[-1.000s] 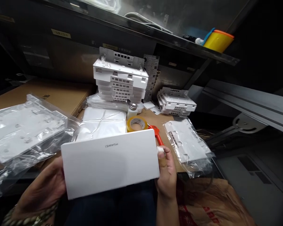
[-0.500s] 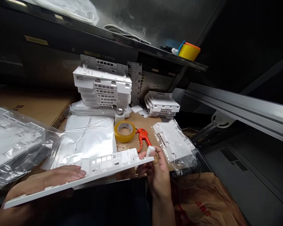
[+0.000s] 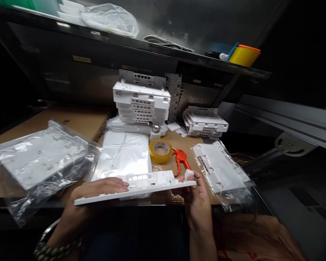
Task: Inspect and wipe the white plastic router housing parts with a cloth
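A white plastic panel (image 3: 152, 181) with slots along its raised back edge is held almost level above the table's front edge. My left hand (image 3: 97, 190) grips its left part, fingers lying over the top. At the panel's right end, my right hand (image 3: 197, 192) is closed on the corner, and a small white wad (image 3: 188, 174) shows between thumb and fingers. Just behind that hand lies a red air gun (image 3: 181, 156), with a roll of yellow tape (image 3: 161, 150) to its left. Clear plastic bags (image 3: 122, 154) lie flat behind the panel.
Bagged white panels lie at the left (image 3: 40, 156) and right (image 3: 220, 165). Behind stand a tall stack of white parts (image 3: 142, 105) and a smaller stack (image 3: 206, 123). A shelf (image 3: 103, 40) crosses above; a metal rail (image 3: 288, 121) runs at the right.
The view has swung left, so the scene sits further right. The panel is now more level, and the bracelets on my left wrist have come into view. Both hands keep their hold.
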The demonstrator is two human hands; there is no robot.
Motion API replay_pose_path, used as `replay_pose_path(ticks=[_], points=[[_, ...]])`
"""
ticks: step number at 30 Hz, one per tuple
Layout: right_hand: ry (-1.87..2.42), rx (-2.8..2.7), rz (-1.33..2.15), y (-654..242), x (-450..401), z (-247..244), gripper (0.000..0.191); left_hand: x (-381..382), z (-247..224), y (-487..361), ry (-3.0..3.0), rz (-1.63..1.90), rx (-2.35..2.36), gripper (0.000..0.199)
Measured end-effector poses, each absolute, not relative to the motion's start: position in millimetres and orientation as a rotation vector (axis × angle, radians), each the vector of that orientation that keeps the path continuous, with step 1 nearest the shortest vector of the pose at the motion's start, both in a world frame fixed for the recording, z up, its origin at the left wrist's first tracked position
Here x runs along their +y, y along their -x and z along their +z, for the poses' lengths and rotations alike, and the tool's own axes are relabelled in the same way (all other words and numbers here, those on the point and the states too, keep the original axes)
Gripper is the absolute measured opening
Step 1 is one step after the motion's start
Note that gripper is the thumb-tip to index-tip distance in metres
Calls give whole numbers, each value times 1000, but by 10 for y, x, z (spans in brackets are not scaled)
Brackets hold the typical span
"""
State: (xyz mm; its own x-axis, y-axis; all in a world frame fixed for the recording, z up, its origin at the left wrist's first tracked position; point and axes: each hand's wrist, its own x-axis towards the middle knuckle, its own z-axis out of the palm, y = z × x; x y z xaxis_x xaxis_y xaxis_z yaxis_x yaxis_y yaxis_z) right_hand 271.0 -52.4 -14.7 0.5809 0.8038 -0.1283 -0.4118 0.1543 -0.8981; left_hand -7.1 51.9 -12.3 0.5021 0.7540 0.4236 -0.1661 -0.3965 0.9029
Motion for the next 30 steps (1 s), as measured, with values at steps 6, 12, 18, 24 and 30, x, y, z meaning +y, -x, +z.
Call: replay_pose_path(ticks=[6,12,18,24,30], points=[[1127,-359,918,-2700,-491,-176,40,498,27,-29,-1862,1108,499,11],[983,-344,584,-2704,-576,-244,24,428,0,-113,-1484,1376,539,86],[831,-625,720,-2851,-758,-197,22,286,136,-283,-369,835,393,72],[1248,-660,448,-2957,-514,-169,26,353,132,-321,-293,561,267,65],[1493,-875,304,-2782,-509,-69,28,369,215,-398,-234,795,265,62]])
